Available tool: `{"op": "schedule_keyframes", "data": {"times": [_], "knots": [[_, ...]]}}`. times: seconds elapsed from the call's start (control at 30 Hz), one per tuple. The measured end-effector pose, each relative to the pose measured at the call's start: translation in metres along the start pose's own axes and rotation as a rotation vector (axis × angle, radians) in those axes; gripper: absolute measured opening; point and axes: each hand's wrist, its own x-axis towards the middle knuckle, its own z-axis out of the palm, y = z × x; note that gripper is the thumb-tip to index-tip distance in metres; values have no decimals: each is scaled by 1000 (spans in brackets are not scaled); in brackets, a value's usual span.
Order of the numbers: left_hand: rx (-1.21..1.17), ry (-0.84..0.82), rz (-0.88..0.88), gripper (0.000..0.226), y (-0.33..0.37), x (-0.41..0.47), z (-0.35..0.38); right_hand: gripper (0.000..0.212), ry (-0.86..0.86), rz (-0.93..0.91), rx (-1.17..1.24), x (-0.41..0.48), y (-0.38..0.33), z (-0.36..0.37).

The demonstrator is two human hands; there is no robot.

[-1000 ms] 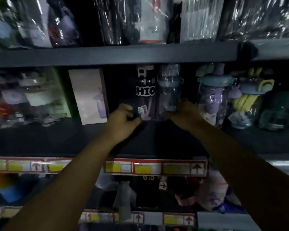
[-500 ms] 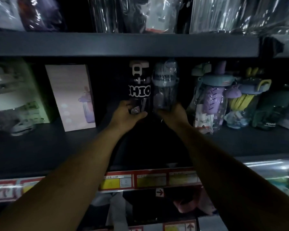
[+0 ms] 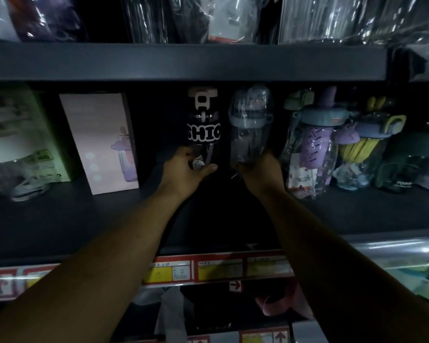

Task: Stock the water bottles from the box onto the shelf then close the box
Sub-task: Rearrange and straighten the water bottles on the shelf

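A dark water bottle (image 3: 203, 125) with white lettering and a pale lid stands upright deep on the dark shelf (image 3: 84, 219). My left hand (image 3: 183, 172) grips its base, thumb across the front. Right beside it stands a clear bottle (image 3: 250, 125) with a blue lid, wrapped in plastic film. My right hand (image 3: 260, 174) holds its bottom, fingers curled round it. Both arms reach far into the shelf. The box is out of view.
A pink carton (image 3: 102, 142) and a green-edged package (image 3: 18, 142) stand to the left. Wrapped purple, blue and yellow bottles (image 3: 315, 149) crowd the right side. An upper shelf board (image 3: 183, 60) hangs close overhead. Price tags (image 3: 218, 269) line the front edge.
Both hands pushed the two bottles deeper into the shelf. The view shifted upward and closer to the shelf.
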Motion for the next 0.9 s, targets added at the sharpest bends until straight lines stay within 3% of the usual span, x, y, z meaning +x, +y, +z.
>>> {"op": "schedule_keyframes", "data": {"times": [0.4,0.7,0.83,0.9], "knots": [[-41,2,0,74,-1,0,1,60,-27,-13,-39,-1,1,0],[-6,-29,-19,75,3,-8,-12,69,-57,-9,-57,-7,-3,-6],[40,-96,-9,62,15,-22,-27,76,-87,-31,-150,-9,-8,-22],[55,-154,22,43,26,-30,-32,66,-121,-86,-172,-14,-8,-37]]}}
